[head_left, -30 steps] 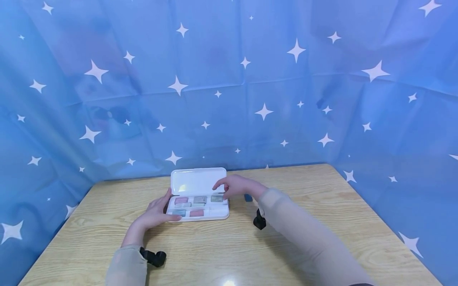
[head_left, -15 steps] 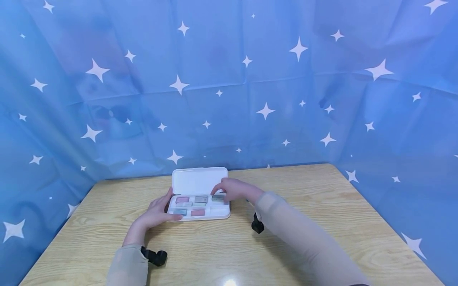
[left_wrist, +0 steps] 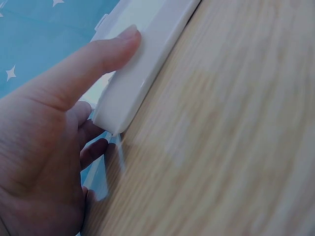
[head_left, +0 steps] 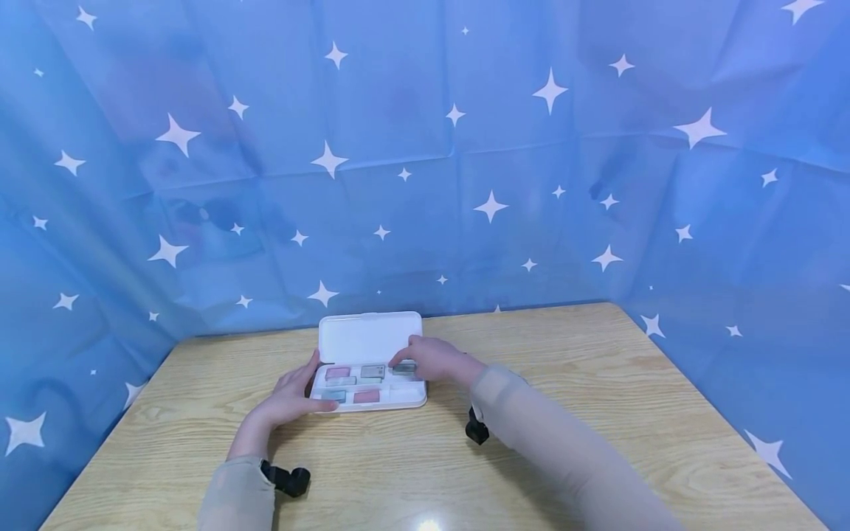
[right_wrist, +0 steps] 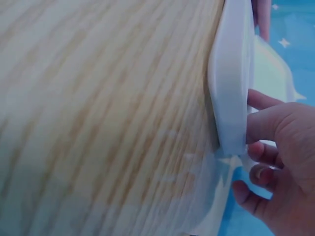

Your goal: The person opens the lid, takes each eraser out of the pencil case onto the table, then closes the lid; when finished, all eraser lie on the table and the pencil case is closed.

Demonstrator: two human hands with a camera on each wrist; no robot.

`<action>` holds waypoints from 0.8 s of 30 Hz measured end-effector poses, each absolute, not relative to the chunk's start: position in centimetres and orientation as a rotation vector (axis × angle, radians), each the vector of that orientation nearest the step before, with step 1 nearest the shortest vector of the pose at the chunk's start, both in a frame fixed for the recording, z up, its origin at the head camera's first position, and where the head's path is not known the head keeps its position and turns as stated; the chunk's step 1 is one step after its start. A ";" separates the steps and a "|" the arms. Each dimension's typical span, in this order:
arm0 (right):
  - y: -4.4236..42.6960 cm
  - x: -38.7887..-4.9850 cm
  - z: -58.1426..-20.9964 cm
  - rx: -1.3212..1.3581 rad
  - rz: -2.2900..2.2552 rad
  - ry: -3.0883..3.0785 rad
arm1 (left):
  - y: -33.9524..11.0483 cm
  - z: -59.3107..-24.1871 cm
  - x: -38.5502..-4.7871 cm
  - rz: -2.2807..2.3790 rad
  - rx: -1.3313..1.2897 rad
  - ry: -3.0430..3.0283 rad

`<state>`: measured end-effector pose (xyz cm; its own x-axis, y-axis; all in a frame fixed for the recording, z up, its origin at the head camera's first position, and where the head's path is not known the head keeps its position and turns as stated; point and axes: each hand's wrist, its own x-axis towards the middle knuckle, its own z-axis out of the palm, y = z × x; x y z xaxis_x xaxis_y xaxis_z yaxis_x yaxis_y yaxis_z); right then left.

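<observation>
An open white case [head_left: 406,398] lies near the back edge of the table, holding pink [head_left: 367,397], grey [head_left: 372,372], pale and blue-green [head_left: 335,396] blocks. My left hand [head_left: 285,400] grips its left end, the thumb on the front rim, as the left wrist view also shows with the hand [left_wrist: 44,132]. At the right end, my right hand [head_left: 438,361] has index finger and thumb around a grey-green block [head_left: 404,369] in the back row. In the right wrist view, the case wall hides that block beside the right hand [right_wrist: 290,147].
The case's raised lid [head_left: 369,338] stands at its back side. Behind the wooden table [head_left: 372,472] hangs a blue curtain [head_left: 412,221] with white stars. Black wrist devices [head_left: 290,481] are on both arms.
My right hand has lowered slightly, and its index finger has moved down from in front of the lid to the grey-green block's left end. My left hand keeps its hold.
</observation>
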<state>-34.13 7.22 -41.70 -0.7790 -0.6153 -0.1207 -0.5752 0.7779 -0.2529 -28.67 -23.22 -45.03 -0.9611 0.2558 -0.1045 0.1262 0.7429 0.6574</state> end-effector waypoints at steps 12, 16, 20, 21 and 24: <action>7.2 -33.9 -41.5 -0.963 -0.259 2.771 | -23.2 -45.1 -28.6 1.023 0.309 2.758; 7.3 -33.7 -41.2 -0.989 -0.260 2.753 | -23.3 -45.1 -28.6 1.025 0.307 2.757; 7.5 -33.7 -41.0 -0.999 -0.311 2.729 | -23.2 -45.1 -28.6 1.034 0.308 2.754; 7.5 -33.7 -40.9 -0.999 -0.332 2.721 | -23.2 -45.1 -28.6 1.035 0.310 2.754; 7.7 -33.8 -40.8 -0.995 -0.403 2.702 | -23.2 -45.2 -28.7 1.038 0.306 2.752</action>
